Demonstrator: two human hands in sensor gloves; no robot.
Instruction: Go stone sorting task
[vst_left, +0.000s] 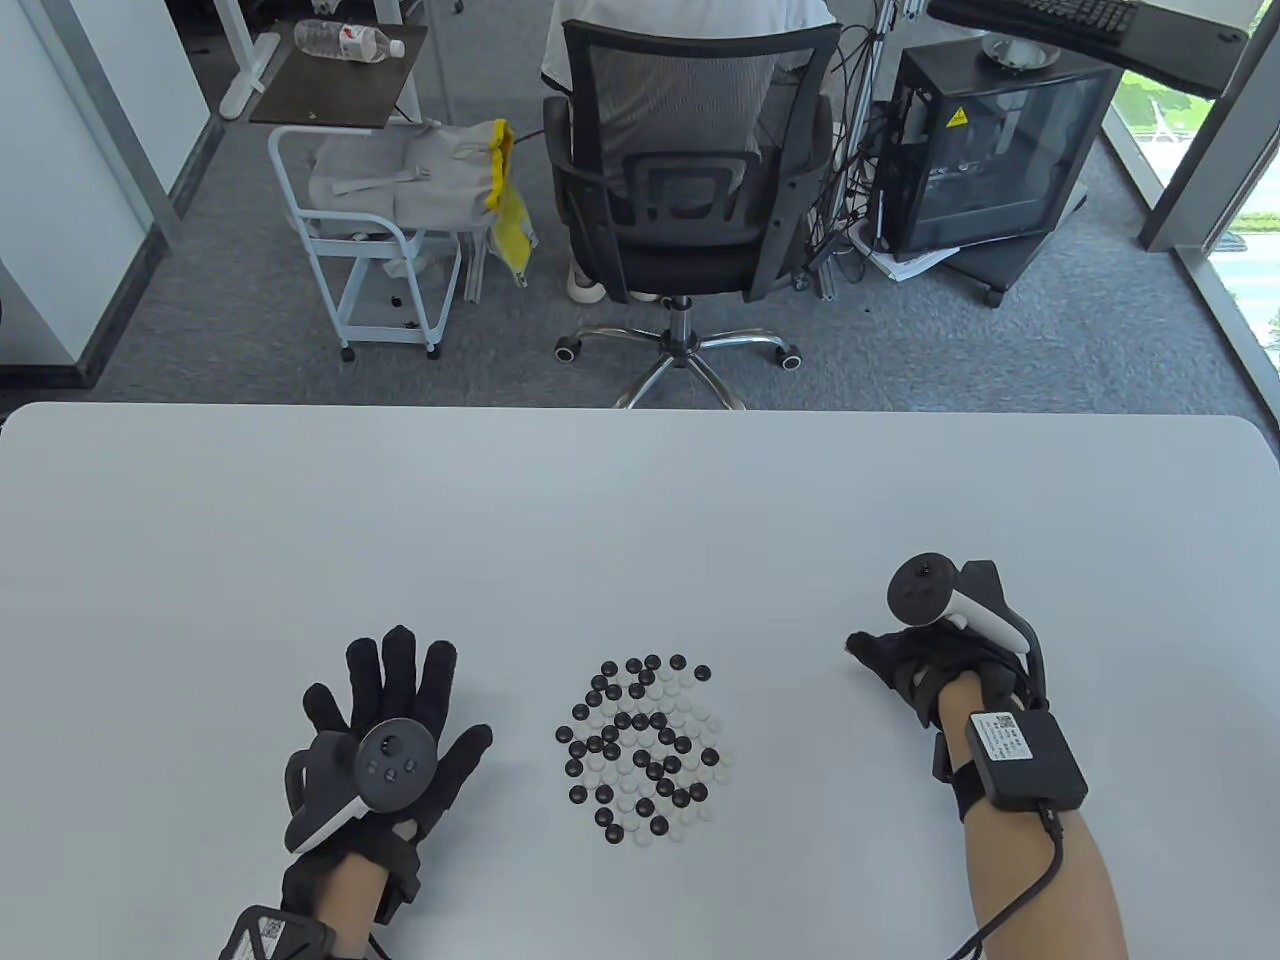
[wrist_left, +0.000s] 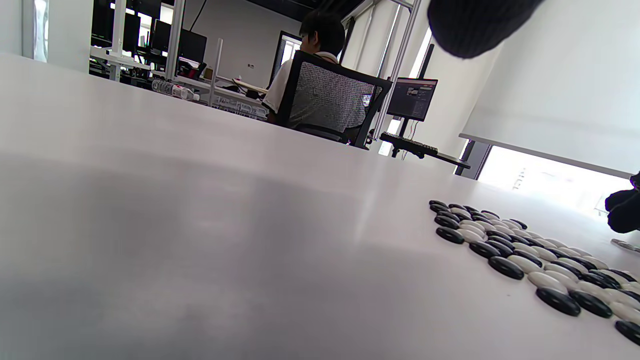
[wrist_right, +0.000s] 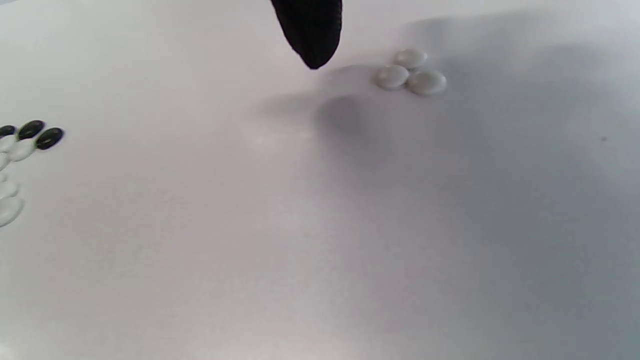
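A loose pile of black and white Go stones (vst_left: 645, 750) lies on the white table (vst_left: 640, 520), near its front edge. The same pile shows in the left wrist view (wrist_left: 525, 250), and its edge in the right wrist view (wrist_right: 25, 140). My left hand (vst_left: 400, 680) lies flat to the left of the pile, fingers spread, holding nothing. My right hand (vst_left: 900, 655) is to the right of the pile, thumb pointing left. Under it, three white stones (wrist_right: 410, 74) sit together on the table, hidden in the table view. One gloved fingertip (wrist_right: 311, 30) hangs beside them and pinches nothing.
Beyond the table's far edge a person sits in a black office chair (vst_left: 690, 190). A white cart (vst_left: 370, 250) stands to its left and a black computer case (vst_left: 985, 160) to its right. All are well away from the hands.
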